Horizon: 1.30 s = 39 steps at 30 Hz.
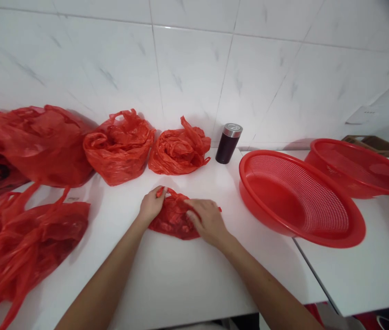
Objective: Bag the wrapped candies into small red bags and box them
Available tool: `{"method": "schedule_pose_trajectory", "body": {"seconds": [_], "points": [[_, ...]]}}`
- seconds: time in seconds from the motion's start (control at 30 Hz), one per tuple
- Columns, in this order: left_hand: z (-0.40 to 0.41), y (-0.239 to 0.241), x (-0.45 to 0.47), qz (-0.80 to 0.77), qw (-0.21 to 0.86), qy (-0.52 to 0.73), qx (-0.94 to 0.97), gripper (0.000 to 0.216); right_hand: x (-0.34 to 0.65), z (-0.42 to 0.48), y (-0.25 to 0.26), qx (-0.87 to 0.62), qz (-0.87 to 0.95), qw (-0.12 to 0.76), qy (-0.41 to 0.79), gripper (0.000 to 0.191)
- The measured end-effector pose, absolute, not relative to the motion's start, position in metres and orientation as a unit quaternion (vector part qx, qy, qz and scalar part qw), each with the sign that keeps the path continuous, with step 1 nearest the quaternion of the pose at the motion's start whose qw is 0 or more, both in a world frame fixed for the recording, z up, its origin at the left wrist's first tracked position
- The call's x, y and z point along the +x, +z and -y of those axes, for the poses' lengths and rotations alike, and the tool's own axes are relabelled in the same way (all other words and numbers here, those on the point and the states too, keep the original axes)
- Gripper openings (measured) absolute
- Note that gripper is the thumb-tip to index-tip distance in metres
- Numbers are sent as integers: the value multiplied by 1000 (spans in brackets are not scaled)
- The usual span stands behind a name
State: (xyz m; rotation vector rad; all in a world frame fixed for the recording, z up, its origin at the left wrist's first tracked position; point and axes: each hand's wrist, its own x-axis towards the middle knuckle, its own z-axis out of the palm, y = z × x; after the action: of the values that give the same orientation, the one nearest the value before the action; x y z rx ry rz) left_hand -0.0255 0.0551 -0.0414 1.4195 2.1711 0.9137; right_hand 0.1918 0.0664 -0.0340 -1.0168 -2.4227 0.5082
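Observation:
A small red plastic bag [175,224] lies crumpled on the white table in front of me, with darker contents showing faintly through it. My left hand [152,205] pinches the bag's upper left edge between thumb and fingers. On its right side rests my right hand [208,221], fingers bent over the plastic with the thumb underneath; whether it grips the bag is hard to see. Just behind sit two bunched red bags, one rounded bag [119,146] and one twisted bag [180,149].
Larger red bags [43,142] and a loose-handled red bag [57,233] fill the left side. A dark tumbler [228,144] stands by the tiled wall. To the right are a red colander [277,201], a second red basin [359,167] and a brown tray [375,144]. A table seam [314,275] runs beneath.

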Motion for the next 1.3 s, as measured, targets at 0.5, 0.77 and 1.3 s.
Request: {"method": "schedule_pose_trajectory", "body": {"seconds": [0.5,0.77,1.3], "points": [[9,-4,-28,-649,341,580,356,45,224,-52,20,-409,700,219,543,33],[56,13,-40,-594,331,684,262,38,245,-26,38,-288,614,197,708,23],[44,54,-6,-619,10,402,674,22,256,-35,42,-299,648,182,677,29]]}}
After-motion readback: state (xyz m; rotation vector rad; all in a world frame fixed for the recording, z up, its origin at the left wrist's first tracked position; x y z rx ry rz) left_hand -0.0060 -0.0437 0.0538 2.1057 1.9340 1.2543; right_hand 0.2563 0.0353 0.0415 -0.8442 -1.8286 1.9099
